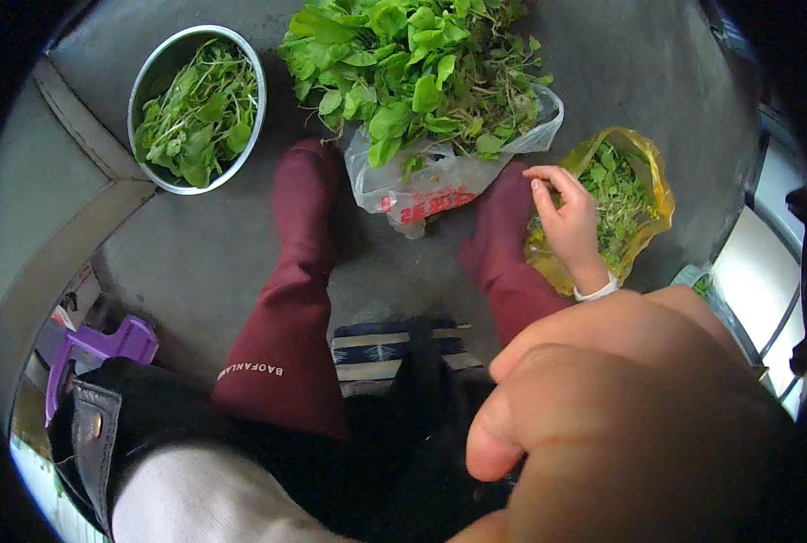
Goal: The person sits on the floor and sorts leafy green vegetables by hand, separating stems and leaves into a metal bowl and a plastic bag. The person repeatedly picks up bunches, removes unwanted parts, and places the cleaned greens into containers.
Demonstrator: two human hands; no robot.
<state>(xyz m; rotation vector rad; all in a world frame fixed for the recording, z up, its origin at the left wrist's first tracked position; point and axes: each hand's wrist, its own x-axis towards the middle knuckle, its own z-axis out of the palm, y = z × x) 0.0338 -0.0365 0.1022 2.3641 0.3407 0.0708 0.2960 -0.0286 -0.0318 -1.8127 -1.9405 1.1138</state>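
Observation:
My right hand (570, 222), with a white band at its wrist, hovers by the left side of a yellow plastic bag (664, 195) of green trimmings. Its fingers are loosely bent, thumb apart, holding nothing visible. A large blurred hand (602, 407) fills the lower right, very close to the camera. It seems to be my left; its fingers curl, but what lies inside is hidden. Leafy greens (421, 68) with roots lie in a heap on a clear plastic bag (512, 149) with red print. On the left, a metal bowl (257, 118) holds picked leafy stems.
My maroon boots (304, 208) stand either side of the clear bag on the dark floor (403, 262). A striped mat or cloth (367, 353) lies between my legs. Purple plastic (123, 344) shows at the left, and a pale panel (765, 271) at the right.

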